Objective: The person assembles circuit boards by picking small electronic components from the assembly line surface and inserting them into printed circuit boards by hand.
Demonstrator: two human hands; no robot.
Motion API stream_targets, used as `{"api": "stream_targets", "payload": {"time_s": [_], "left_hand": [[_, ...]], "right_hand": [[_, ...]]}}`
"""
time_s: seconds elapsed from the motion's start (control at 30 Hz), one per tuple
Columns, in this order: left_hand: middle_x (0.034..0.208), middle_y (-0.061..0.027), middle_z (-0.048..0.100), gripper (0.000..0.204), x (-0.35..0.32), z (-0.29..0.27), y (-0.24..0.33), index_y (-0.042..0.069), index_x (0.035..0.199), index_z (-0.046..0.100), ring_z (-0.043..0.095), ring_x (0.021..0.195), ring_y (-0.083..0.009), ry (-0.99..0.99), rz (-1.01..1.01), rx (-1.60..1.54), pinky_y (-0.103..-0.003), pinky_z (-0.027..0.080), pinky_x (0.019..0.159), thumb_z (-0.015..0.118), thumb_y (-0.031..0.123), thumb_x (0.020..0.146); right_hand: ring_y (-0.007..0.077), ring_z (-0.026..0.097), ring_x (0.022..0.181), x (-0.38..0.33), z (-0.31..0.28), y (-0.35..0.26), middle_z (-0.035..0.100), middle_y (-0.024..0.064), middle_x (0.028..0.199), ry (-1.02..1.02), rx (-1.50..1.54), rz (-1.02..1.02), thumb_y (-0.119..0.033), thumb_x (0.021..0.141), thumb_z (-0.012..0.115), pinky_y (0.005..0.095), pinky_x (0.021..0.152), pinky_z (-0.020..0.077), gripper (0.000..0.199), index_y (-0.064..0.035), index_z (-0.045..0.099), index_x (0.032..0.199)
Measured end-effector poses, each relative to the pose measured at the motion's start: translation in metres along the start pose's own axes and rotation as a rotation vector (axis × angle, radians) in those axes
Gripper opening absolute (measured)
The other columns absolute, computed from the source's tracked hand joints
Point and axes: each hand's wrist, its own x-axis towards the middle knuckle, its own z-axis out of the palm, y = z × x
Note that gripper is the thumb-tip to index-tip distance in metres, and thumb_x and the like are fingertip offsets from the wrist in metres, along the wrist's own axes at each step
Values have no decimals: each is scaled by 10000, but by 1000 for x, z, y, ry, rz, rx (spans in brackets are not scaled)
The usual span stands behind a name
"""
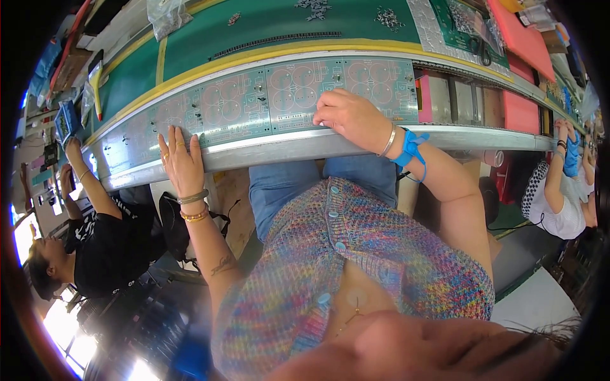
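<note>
Row of pale green circuit board panels (279, 95) lying flat on the metal conveyor rail (279, 149), curving from 9 o'clock up through 12 and off toward 2 o'clock. Printed with white circles and outlines; a few small components standing up from the surface, too small to identify.

Left hand (180, 157) at about 10 o'clock, palm down, fingers (170, 136) spread flat and fully open on the near edge of a left panel; pressing, not gripping. Bangles at the wrist. Right hand (352, 115) just right of 12 o'clock, curled loosely over the near edge of the rightmost panel (375, 79), fingertips tucked against the board; probably resting on it rather than pinching, though hidden fingertips make that hard to say. Blue wrist strap (411, 147) and a thin bracelet behind it.

Likely light, thin and stiff, yet prone to flexing and cracking along the joins between panels. Face best left untouched: loose parts easily knocked over. Best held by the bare long edges, both hands, kept level.

Beyond the boards, green desk (241, 32) with yellow tape border, a long dark strip (279, 39) and small heaps of parts (389, 18). Pink bins (521, 108) at 2 o'clock. Other workers seated at 8 o'clock (101, 241) and 3 o'clock (559, 203).
</note>
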Motion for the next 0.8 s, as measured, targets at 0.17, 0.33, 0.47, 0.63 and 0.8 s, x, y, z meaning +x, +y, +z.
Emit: {"api": "stream_targets", "payload": {"time_s": [0.17, 0.33, 0.47, 0.63, 0.8], "left_hand": [[1357, -177, 452, 454, 0, 1, 5, -50, 1239, 508, 310, 1318, -385, 1, 12, -46, -440, 270, 1072, 505, 278, 925], [1352, -186, 454, 459, -8, -6, 18, -54, 1241, 504, 318, 1311, -393, 23, 103, -61, -451, 268, 1070, 521, 267, 913], [1340, -196, 461, 448, -11, -10, 46, -47, 1227, 516, 321, 1306, -404, -10, 208, -154, -453, 272, 1067, 545, 251, 894], [1313, -167, 497, 378, -5, -32, 63, 8, 1162, 587, 317, 1311, -402, -140, 311, -336, -456, 306, 1041, 584, 249, 871], [1015, -100, 635, 161, 70, -34, 66, 62, 921, 647, 578, 987, -314, 45, 347, -515, -379, 461, 836, 658, 166, 798]], "right_hand": [[257, 575, 853, 3, -15, 1, 595, 64, 867, 17, -9, 31, -112, 800, 605, 369, 726, 476, 103, -98, 638, 897], [332, 619, 791, 57, -71, 37, 651, 126, 815, 245, -233, 261, -141, 845, 565, 438, 691, 482, 116, -94, 608, 943], [329, 612, 788, 106, -86, 111, 634, 139, 793, 394, -465, 282, -134, 766, 640, 428, 694, 486, 95, -79, 608, 836], [329, 616, 749, 143, -76, 150, 638, 136, 759, 502, -525, 326, -165, 763, 649, 436, 684, 485, 105, -75, 613, 804], [299, 632, 778, 155, -76, 184, 655, 98, 799, 324, -783, 384, -151, 808, 604, 407, 673, 502, 150, -92, 617, 945]]}}
